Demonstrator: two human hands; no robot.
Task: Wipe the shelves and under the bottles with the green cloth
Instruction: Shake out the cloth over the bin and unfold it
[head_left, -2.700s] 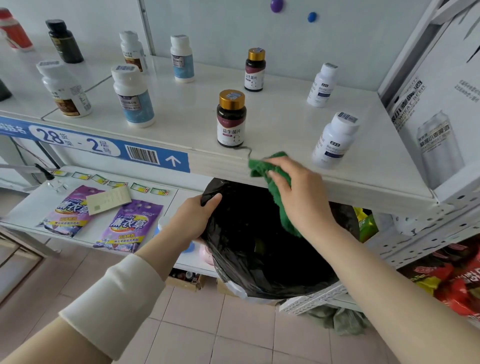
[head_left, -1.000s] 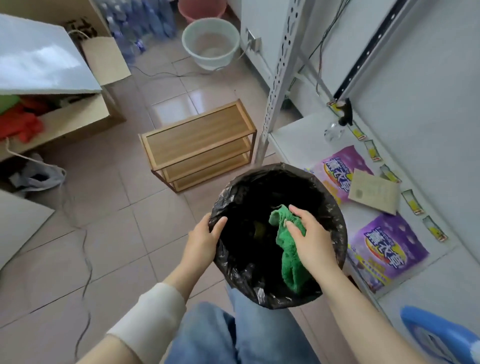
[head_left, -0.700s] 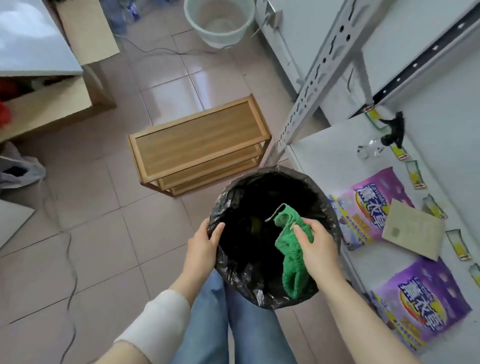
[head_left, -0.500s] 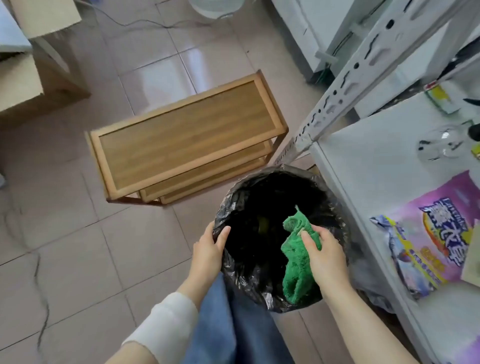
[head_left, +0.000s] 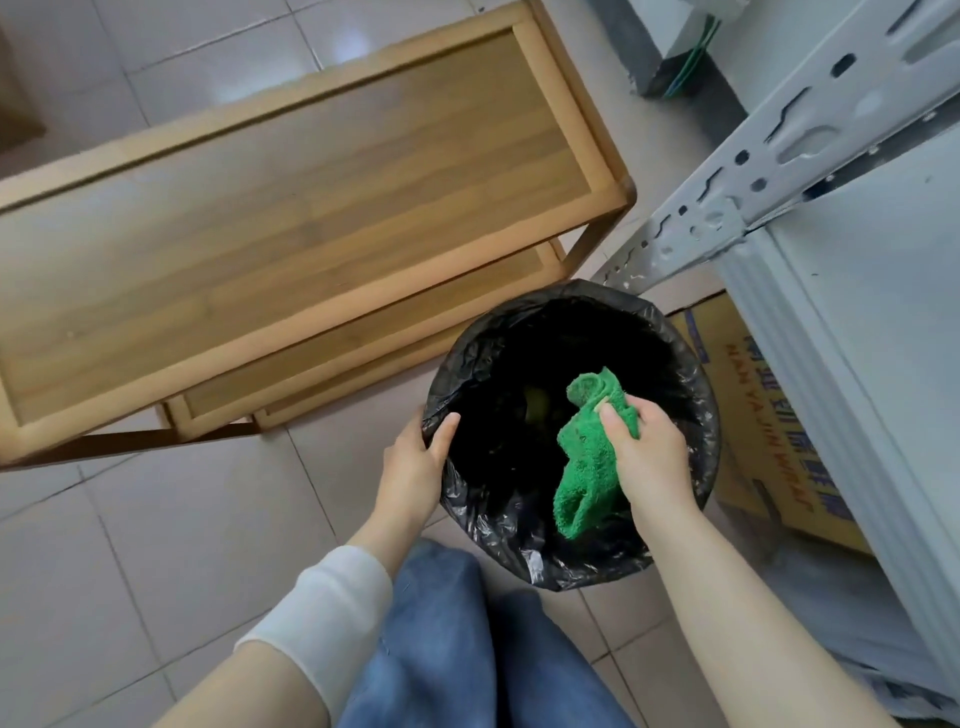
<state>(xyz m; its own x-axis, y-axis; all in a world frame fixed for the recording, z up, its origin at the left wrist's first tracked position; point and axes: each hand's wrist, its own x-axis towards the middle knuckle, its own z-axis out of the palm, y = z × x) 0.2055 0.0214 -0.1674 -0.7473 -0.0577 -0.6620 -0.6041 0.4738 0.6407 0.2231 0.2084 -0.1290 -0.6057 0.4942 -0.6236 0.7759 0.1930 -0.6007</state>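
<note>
Cloth (head_left: 589, 457) dangles below my pinching right hand (head_left: 649, 457), over the bin (head_left: 698, 395) now lowered floorward; my left hand (head_left: 415, 467) grips its rim. Wiping pauses.

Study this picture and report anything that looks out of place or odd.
The green cloth hangs from the right hand over the open mouth of the black-lined bin, whose rim the left hand grips. A wiping cloth dangling over a rubbish bin looks out of place.

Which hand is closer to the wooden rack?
Left. The left hand grips the bin rim beside the wooden rack; the right hand, holding the green cloth, is across the bin's opening.
</note>
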